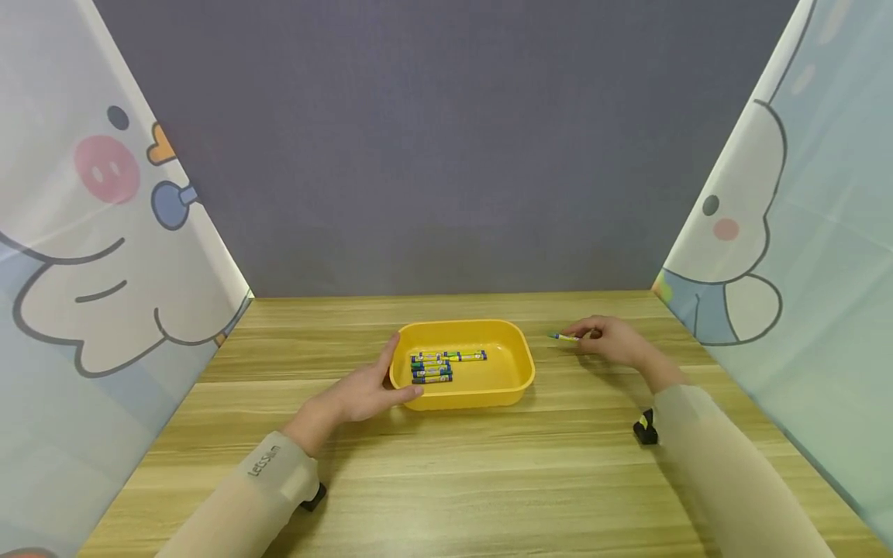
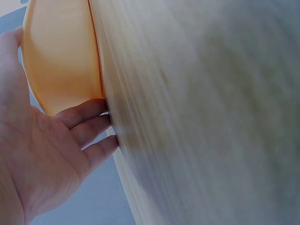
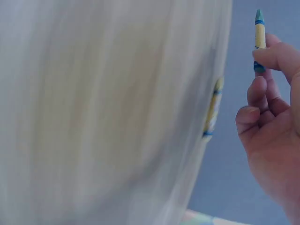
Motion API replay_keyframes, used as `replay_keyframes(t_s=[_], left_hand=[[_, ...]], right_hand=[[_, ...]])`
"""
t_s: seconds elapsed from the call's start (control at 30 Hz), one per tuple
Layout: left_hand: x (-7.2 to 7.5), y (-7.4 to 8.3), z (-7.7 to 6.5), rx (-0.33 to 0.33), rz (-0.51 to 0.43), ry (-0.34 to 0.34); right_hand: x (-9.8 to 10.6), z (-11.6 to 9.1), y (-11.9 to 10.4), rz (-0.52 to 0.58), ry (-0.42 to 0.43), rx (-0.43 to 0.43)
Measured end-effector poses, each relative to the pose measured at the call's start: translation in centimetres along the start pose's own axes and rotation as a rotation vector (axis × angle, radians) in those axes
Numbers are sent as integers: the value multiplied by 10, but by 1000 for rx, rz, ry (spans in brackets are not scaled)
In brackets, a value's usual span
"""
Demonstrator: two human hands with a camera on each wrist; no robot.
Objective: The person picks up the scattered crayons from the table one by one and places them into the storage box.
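Note:
My left hand [image 1: 364, 390] holds the left end of a yellow plastic basket [image 1: 481, 399], its thumb over the near rim. In the left wrist view, the other fingers [image 2: 84, 113] lie against the outer wall and reach the tabletop. Several crayons [image 1: 432, 372] in yellow and blue wrappers lie in the basket's left half. To the right of the basket, my right hand [image 1: 608, 341] pinches a green crayon [image 3: 259, 35] between thumb and fingers, above the table. Another crayon [image 3: 214, 110], yellow, lies on the table near that hand in the right wrist view.
Everything stands on a wood-grain table [image 1: 418, 480]. A grey panel [image 1: 446, 155] rises behind it, and cartoon-printed cloth hangs at the left [image 1: 105, 256] and right [image 1: 816, 232]. Small black devices [image 1: 646, 428] sit under the sleeves at both wrists.

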State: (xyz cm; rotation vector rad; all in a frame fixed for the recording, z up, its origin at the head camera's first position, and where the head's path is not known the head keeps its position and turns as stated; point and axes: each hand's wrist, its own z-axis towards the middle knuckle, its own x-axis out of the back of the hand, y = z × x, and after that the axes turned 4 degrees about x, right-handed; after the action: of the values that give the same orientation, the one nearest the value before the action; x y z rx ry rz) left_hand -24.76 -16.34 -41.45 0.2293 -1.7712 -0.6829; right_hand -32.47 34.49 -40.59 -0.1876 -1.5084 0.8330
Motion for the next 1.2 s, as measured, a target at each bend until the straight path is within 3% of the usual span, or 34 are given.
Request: replay_keyframes(t_s=[0.43, 0.83, 1.2], left_hand=[[-1, 0, 1, 8, 7, -1], [0, 0, 1, 4, 10, 6], [0, -1, 3, 4, 2, 0]], right_hand=[[-26, 23, -70, 145, -12, 114], [-62, 48, -109, 139, -21, 213], [-91, 64, -126, 150, -41, 250]])
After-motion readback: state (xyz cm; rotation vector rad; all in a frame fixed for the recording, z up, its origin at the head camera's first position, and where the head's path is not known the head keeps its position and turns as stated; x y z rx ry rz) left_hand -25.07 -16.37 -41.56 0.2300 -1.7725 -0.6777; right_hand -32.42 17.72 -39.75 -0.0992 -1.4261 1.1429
